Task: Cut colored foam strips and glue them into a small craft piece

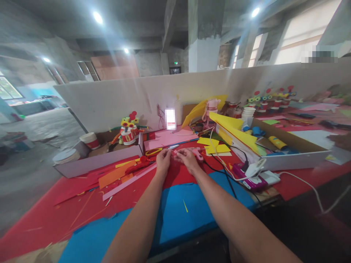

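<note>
My left hand (163, 160) and my right hand (187, 159) are close together over the red table covering, each with fingertips pinched. Between them is a small piece of pink paper (173, 155), partly hidden by the fingers. A pink glue gun (197, 155) lies just right of my right hand. Left of my left hand are yellow-handled scissors (153, 151) and a red-handled tool (137, 166) whose kind I cannot make out. A long pink paper strip (128, 182) runs diagonally toward my left wrist. Blue paper (189, 204) lies under my forearms.
A box (101, 162) at left carries a paper-cup robot figure (128, 130). Another box (296, 160) at right contains craft pieces. Yellow paper scraps (216, 146), black and white cables and a purple power strip (250, 177) lie on the right. A white partition (109, 98) stands behind.
</note>
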Demonstrator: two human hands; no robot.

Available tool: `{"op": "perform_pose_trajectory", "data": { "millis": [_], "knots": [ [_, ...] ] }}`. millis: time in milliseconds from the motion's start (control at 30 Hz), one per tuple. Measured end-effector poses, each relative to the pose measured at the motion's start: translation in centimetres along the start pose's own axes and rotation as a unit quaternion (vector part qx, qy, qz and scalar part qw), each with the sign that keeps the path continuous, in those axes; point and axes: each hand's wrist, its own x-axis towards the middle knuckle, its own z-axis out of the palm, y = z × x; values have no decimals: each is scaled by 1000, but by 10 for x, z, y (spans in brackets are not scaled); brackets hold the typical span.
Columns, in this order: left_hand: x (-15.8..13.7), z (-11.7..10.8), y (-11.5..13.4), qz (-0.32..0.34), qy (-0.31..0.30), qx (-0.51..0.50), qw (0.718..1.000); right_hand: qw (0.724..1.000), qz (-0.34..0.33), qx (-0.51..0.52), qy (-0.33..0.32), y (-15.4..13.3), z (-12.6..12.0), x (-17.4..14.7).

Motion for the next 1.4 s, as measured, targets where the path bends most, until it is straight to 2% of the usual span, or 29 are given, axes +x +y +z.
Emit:
{"op": "perform_pose_trajectory", "data": {
  "millis": [133, 233, 333, 433, 533, 633, 767, 933, 1133, 1400],
  "knots": [
    [-2, 0, 1, -34, -25, -43, 998, 1000, 0, 20, 3, 0, -1, 3],
    [-4, 1, 3, -72, -78, -59, 993, 1000, -6, -9, 0, 2, -2, 5],
    [-4, 3, 3, -94, -99, -65, 989, 999, -27, -34, 12, 3, -4, 6],
    [-3, 3, 0, -106, -89, -79, 987, 999, -36, -24, 13, 3, -4, 5],
    [-2, 3, -3, -103, -78, -89, 988, 1000, -13, 4, -2, 2, -4, 3],
    [-1, 2, -4, -101, -79, -95, 987, 999, 11, 29, -15, 0, -3, 2],
    [-1, 2, -4, -106, -90, -105, 985, 999, 7, 44, -9, -1, -2, 1],
    [-2, 2, -4, -129, -111, -123, 978, 1000, -8, 23, 3, -1, -3, 2],
    [-2, 1, -3, -112, -96, -93, 985, 1000, -10, -11, -12, 0, -4, 2],
    [-1, 0, -5, -120, -81, -116, 983, 1000, -8, -11, -26, 0, -3, 0]
  ]
}}
